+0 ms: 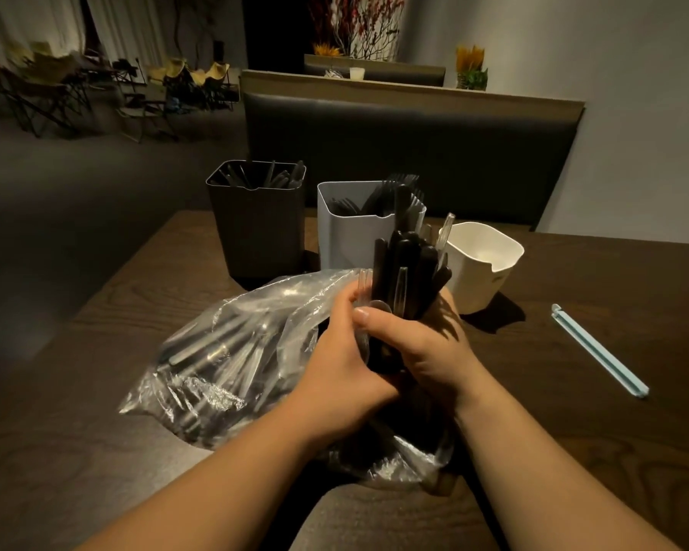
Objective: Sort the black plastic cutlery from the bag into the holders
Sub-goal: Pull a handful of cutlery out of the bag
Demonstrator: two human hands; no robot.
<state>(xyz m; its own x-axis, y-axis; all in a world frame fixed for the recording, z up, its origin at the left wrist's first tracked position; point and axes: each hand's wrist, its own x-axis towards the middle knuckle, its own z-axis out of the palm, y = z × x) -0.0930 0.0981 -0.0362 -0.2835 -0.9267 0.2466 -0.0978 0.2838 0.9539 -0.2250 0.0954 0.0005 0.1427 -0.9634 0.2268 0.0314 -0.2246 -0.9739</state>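
Both hands are on the same thing on my feed. The right hand (426,344) is wrapped around the lower part of a bundle of black cutlery (408,268), with the thumb laid across the front. The left hand (345,351) is curled in against the bundle's left side, fingertips up by a clear fork (362,282) that's mixed in with the black stuff. The bundle stands pretty much upright with the handles fanning out on top. A second clear piece (445,230) pokes out on the far right side, can't tell what kind.

The bundle sits right over the clear plastic bag (223,351), which is slumped on the dark wood table (573,451) and spreads out to the left with lots more dark cutlery inside it. The bag's near end is bunched up under my wrists.

Behind the hands there are three holders in a row:
- black holder (255,228) on the left, dark pieces (279,177) leaning inside
- grey holder (351,236) in the middle, with black forks (398,188) sticking up, tines on top
- white holder (482,264) on the right, nearest the bundle, its pale floor showing

A light blue bag clip (599,349) lies on the table well off to the right.
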